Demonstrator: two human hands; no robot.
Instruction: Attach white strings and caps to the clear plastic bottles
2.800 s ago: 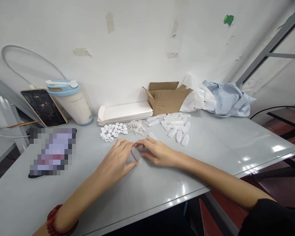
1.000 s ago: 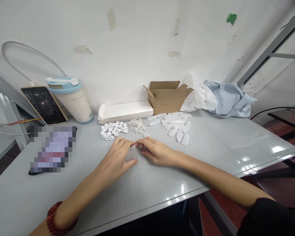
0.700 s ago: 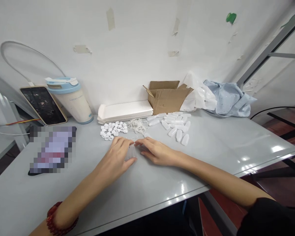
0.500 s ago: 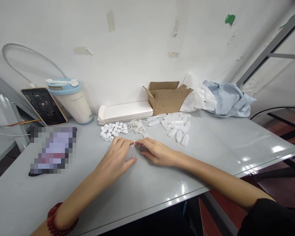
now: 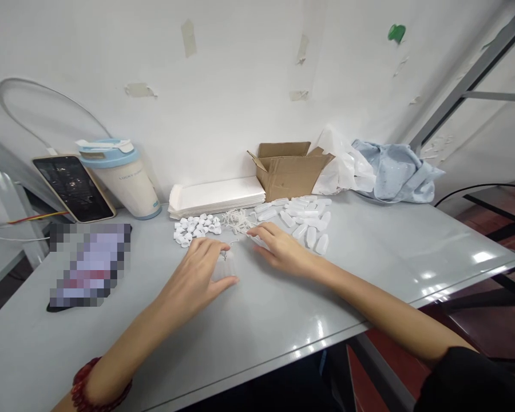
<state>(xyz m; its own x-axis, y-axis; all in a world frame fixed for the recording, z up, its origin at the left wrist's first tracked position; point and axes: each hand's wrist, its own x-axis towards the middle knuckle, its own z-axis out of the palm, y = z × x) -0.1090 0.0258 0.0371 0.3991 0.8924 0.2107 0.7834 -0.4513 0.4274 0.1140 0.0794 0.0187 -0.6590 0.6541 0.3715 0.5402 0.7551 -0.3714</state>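
Clear plastic tubes (image 5: 225, 268) lie between the thumb and curled fingers of my left hand (image 5: 199, 266), which steadies them on the table; their exact number is hard to see. A thin white cord end runs from their top. To the right, my right hand (image 5: 281, 247) hovers low with its fingers apart and curved, beside a pale translucent piece partly hidden under its fingertips. Just beyond is a tangle of white cords (image 5: 237, 221). White caps (image 5: 193, 228) are heaped left of the cords. Several translucent plastic tubes (image 5: 311, 217) lie in a loose pile on the right.
A stack of white paper sleeves (image 5: 217, 197) and an opened cardboard box (image 5: 289, 177) stand along the wall. A white plastic bag (image 5: 343, 166) and blue cloth (image 5: 403, 171) sit right. At left are a tumbler (image 5: 129, 183), a phone (image 5: 75, 189) and a blurred flat item (image 5: 90, 266).
My right hand has drawn away from the tubes at my left hand, moving right and toward the cords. My left hand stays around the tubes. The view has shifted slightly.
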